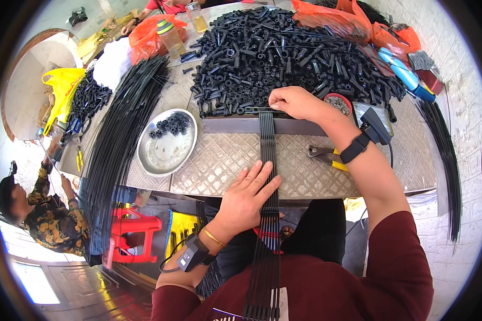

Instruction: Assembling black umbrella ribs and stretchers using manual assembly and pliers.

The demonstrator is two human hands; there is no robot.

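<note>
A row of thin black rods (268, 144) lies side by side from the table's middle down over my lap. My left hand (246, 198) rests flat on them near the table's front edge, its fingers stretched out. My right hand (294, 101) is closed in a pinch at the rods' far ends; whatever sits between its fingertips is too small to make out. A thin metallic bar (258, 109) lies across those ends, beside the pinching fingers. Just beyond is a large heap of black tubular plastic parts (284, 59).
To the left stand a metal bowl (166, 155) with small black parts and a long bundle of black rods (126, 117). Yellow-handled pliers (326, 157), a red dish (337, 101) and a blue bottle (401, 69) are at right. A co-worker (48, 214) is at far left.
</note>
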